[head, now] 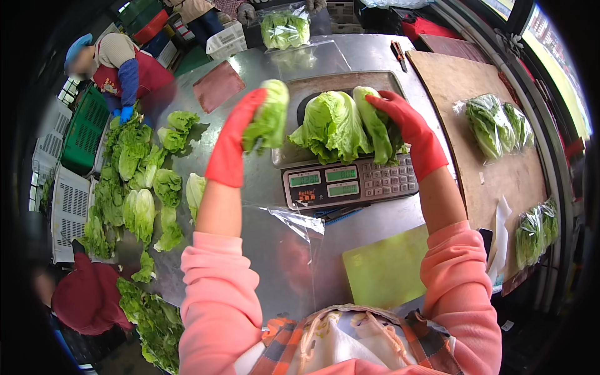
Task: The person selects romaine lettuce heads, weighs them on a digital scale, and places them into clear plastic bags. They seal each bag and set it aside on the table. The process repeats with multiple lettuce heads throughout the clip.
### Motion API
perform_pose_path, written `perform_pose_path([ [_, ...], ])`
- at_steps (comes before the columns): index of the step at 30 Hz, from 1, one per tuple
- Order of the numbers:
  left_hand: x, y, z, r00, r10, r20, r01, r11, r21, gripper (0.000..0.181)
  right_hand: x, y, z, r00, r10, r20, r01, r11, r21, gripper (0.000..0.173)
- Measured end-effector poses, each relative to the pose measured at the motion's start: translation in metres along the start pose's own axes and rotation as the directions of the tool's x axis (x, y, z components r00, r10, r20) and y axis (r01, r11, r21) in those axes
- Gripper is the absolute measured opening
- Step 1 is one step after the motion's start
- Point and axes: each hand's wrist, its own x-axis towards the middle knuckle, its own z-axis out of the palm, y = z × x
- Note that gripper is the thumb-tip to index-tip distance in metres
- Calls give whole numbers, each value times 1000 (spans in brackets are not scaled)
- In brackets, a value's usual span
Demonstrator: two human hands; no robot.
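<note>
My left hand (pixel 241 133), in a red rubber glove, holds a head of lettuce (pixel 268 115) to the left of a digital weighing scale (pixel 349 180). A large lettuce head (pixel 330 124) lies on the scale's metal pan (pixel 318 83). Close beside it, a narrower lettuce head (pixel 372 124) is held by its stem end in my right hand (pixel 405 124), gloved the same way. The scale's green displays are lit. Nearer to me, a clear plastic bag (pixel 295 225) lies on the steel table (pixel 258 276).
Loose lettuces (pixel 138 211) spread along the left. Two co-workers, one in a blue cap (pixel 77 47), one in dark red (pixel 89 295), stand there. Bagged lettuce (pixel 490 124) rests on a wooden board (pixel 468 79) at right. Pruning shears (pixel 399 55) and a green cutting board (pixel 386 269) lie on the table.
</note>
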Motion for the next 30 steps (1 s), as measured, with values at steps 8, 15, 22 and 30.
perform_pose_path([
  [8,-31,-11,93,964,54,-259,5,975,221,77,-12,-8,32,983,-33,-178,53,993,109,76],
  [15,-178,-27,199,995,72,-64,-82,981,-175,70,-177,-63,-34,999,-50,-18,53,964,259,64],
  [22,-299,-218,273,987,-125,-99,129,991,44,66,-346,90,-29,925,300,-232,-246,941,234,69],
  [30,-288,-194,229,979,32,-203,120,710,693,72,-361,104,-32,926,10,-376,-244,777,-580,67],
])
